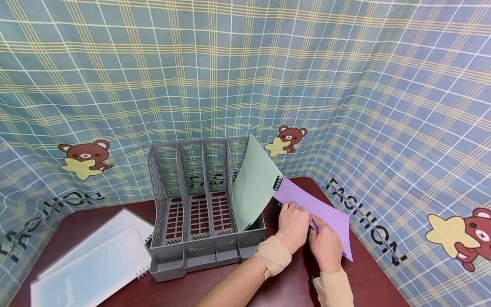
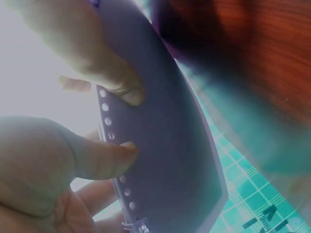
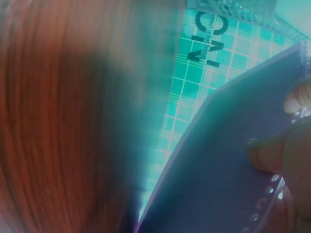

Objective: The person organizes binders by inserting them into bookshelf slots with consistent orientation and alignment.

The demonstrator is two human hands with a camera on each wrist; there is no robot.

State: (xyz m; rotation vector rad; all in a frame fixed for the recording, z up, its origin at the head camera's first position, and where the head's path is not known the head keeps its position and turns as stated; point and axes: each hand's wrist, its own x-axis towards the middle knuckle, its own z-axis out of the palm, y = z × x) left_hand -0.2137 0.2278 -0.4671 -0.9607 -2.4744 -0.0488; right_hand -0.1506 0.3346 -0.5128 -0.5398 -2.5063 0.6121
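Behind everything hangs a blue checked fabric curtain (image 1: 215,68), and in front of it lies a dark red wood-grained table (image 1: 376,277) that carries the grey plastic file organizer (image 1: 192,248) with its upright dividers. Left of the organizer, two pale blue-and-white spiral notebooks (image 1: 90,266) overlap flat; in the organizer's rightmost compartment a pale green notebook with black rings (image 1: 255,183) stands tilted, leaning outward to the right. Just right of the organizer, raised at a slant, is the purple soft-covered ring notebook (image 1: 331,215); whether its upper corner touches the green one I cannot tell. The left hand (image 1: 293,226), nearer the organizer, and the right hand (image 1: 326,247), farther from it, both pinch this purple notebook along its bound side, thumbs on the cover and fingers behind. The cover bows visibly, so I judge it light and flexible, more likely to sag or crease than to break, and its smooth face may slide under a loose grip. The row of punched holes (image 2: 108,121) gives the firmest place to hold, with the hands spread wider to keep it from drooping; the small binding rings (image 2: 140,225) at its end look easy to snag and are better left unpinched.
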